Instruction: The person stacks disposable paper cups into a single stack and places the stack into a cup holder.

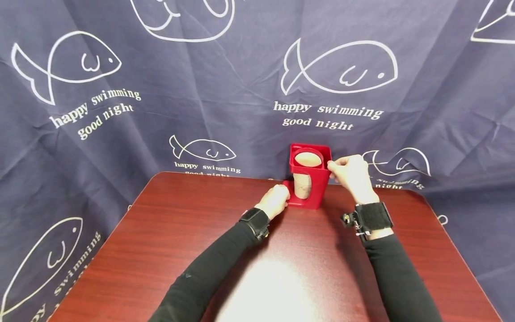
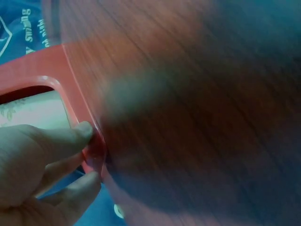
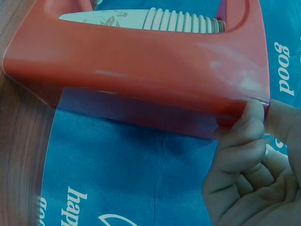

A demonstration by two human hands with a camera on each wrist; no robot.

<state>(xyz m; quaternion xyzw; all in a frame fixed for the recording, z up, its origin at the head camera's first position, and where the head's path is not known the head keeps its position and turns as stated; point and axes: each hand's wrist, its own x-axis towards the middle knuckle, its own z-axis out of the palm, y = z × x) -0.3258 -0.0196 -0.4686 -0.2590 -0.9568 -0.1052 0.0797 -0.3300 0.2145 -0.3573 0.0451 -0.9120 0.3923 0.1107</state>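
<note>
A red plastic cup holder [image 1: 320, 192] stands upright at the back edge of the table. Inside it is a nested stack of paper cups [image 1: 301, 185]; the rims show as ridges in the right wrist view, and a leaf print marks the cup wall [image 3: 108, 18]. Low on the holder's left side, my left hand [image 1: 274, 201] pinches the base edge, thumb on top and fingers beneath in the left wrist view. My right hand [image 1: 354, 176] grips the upper right rim between thumb and index finger, its other fingers curled in.
The reddish-brown wooden table [image 1: 181, 223] reaches toward me, with a bright glare patch at its front. Right behind the holder hangs a dark blue curtain [image 1: 249, 89] with white fish drawings and lettering. Black wrist straps [image 1: 374, 216] sit on both forearms.
</note>
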